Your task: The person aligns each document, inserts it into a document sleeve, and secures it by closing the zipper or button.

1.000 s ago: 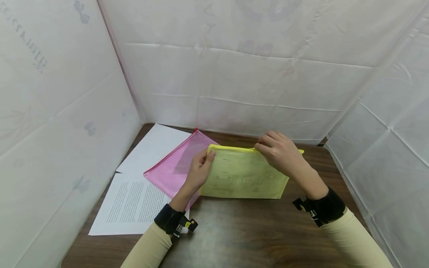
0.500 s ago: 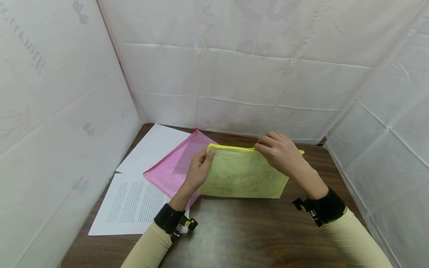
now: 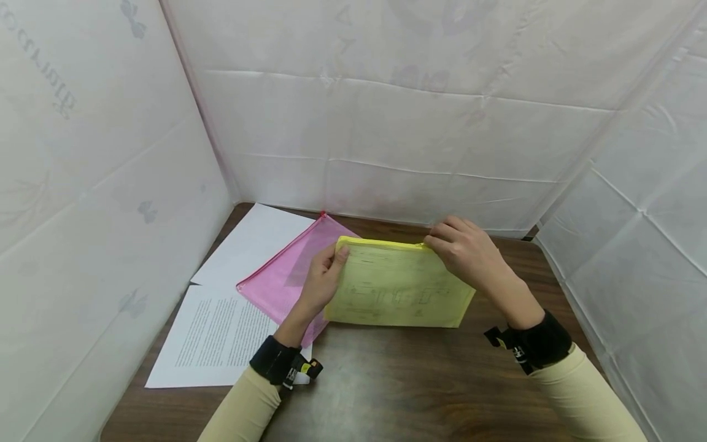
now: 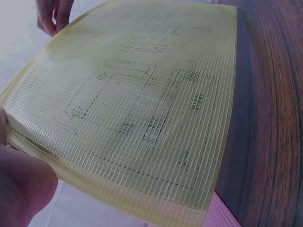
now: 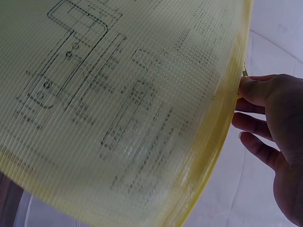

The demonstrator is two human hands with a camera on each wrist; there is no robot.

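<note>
A yellow mesh zipper pouch point(image 3: 397, 285) with a printed diagram sheet inside stands tilted on its lower edge on the brown table point(image 3: 397, 380). My left hand point(image 3: 323, 279) grips the pouch's upper left corner. My right hand point(image 3: 464, 252) pinches the zipper pull on the top edge, right of the middle. The left wrist view shows the pouch point(image 4: 137, 104) close up with my left thumb point(image 4: 21, 184) at its corner. In the right wrist view the pouch point(image 5: 118, 104) fills the frame, and my right hand's fingers point(image 5: 270, 123) sit at its zipper edge.
A pink mesh pouch point(image 3: 287, 276) lies flat to the left, partly under the yellow one. Beneath it lie a printed sheet point(image 3: 215, 337) and a blank white sheet point(image 3: 251, 242). White fabric walls point(image 3: 386, 123) close in on the left, back and right.
The yellow pouch's top edge has risen and shifted slightly left with both hands. My right hand's pinch has moved a little along the top edge.
</note>
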